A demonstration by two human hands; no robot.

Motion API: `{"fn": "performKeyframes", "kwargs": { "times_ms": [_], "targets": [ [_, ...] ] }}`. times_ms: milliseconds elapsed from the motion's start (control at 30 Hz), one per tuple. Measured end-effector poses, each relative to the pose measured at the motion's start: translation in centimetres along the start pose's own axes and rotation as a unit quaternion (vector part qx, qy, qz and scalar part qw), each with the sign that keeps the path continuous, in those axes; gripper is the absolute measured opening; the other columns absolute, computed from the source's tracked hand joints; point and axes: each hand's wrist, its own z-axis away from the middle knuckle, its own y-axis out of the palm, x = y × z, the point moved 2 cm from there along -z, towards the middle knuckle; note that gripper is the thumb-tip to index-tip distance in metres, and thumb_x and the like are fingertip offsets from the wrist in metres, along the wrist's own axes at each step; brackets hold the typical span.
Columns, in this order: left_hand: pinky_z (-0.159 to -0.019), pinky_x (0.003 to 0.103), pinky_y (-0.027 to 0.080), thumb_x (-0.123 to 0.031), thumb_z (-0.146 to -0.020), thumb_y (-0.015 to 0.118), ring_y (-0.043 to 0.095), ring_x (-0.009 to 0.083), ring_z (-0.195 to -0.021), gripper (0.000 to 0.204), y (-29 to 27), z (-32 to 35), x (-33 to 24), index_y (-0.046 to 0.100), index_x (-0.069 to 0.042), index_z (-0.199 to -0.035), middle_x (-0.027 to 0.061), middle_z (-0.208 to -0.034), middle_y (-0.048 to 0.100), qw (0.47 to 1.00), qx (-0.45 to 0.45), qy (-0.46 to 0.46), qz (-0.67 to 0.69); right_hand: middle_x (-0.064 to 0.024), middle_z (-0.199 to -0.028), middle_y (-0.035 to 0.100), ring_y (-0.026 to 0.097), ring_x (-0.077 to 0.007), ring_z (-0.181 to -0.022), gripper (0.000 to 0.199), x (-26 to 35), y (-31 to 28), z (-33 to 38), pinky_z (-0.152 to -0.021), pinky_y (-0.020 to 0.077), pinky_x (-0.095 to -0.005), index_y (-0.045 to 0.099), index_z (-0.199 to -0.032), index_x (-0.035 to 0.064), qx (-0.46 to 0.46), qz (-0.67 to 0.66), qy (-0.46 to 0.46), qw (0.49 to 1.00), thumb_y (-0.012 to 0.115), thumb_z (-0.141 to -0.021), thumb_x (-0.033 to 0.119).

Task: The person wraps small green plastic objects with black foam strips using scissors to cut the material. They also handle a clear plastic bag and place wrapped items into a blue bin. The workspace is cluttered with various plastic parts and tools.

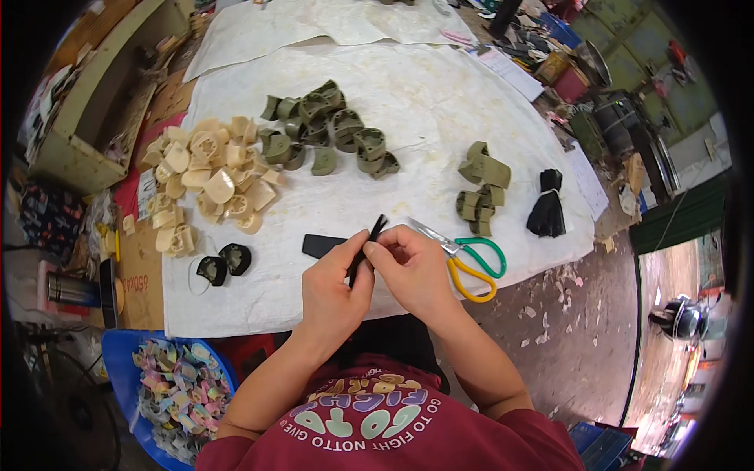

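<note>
My left hand (336, 281) is closed round a narrow black strip (379, 225), whose end sticks up past the fingers. Close against it, my right hand (416, 271) pinches at the same strip with thumb and forefinger; the exact grip is partly hidden. A flat black strip (319, 246) lies on the cloth just left of my left hand. Scissors with one green and one yellow handle (500, 257) rest beside my right hand, blades partly behind it. Farther right is a bundle of black strips (547, 213), tied near its top.
White sheeting (440, 102) covers the table. Cream plastic parts (220, 187) are heaped at left, olive-green curved parts (318, 110) lie behind, and more green parts (484, 169) sit at right. Two black-wrapped pieces (235, 259) lie near left. A blue tub (118, 353) holds colourful pieces below.
</note>
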Motion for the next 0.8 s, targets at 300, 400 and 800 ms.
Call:
{"fn": "performKeyframes", "kwargs": {
  "times_ms": [300, 400, 800],
  "targets": [
    [-0.065, 0.032, 0.051, 0.004, -0.081, 0.06, 0.067, 0.0244, -0.074, 0.035, 1.0, 0.0, -0.4, 0.06, 0.004, -0.115, 0.0146, -0.086, 0.066, 0.998, 0.034, 0.052, -0.002, -0.0038, -0.074, 0.065, 0.06, -0.0085, -0.065, 0.01, -0.7, -2.7, -0.3, -0.061, 0.0487, -0.022, 0.065, -0.083, 0.0004, 0.062, -0.141, 0.112, 0.982, 0.062, -0.087, 0.009],
    [-0.066, 0.028, 0.051, 0.002, -0.083, 0.061, 0.066, 0.0178, -0.074, 0.027, 1.1, -0.5, -0.6, 0.063, 0.005, -0.11, 0.0106, -0.085, 0.068, 0.998, 0.019, 0.049, 0.04, -0.003, -0.074, 0.064, 0.058, -0.0066, -0.065, 0.011, -1.4, -3.0, -0.4, -0.061, 0.047, -0.0211, 0.063, -0.083, 0.0004, 0.088, -0.192, 0.127, 0.969, 0.061, -0.087, 0.01],
    [-0.048, 0.018, 0.039, -0.009, -0.091, 0.061, 0.052, 0.0026, -0.06, 0.013, -0.9, -1.9, 7.5, 0.067, 0.0, -0.098, -0.001, -0.076, 0.064, 0.957, -0.114, -0.222, 0.145, -0.0147, -0.116, 0.062, 0.06, -0.0171, -0.104, 0.017, -2.1, -6.1, 2.3, -0.094, 0.0446, -0.0314, 0.063, -0.095, -0.0053, 0.026, -0.304, -0.063, 0.95, 0.056, -0.081, 0.001]
  ]
}}
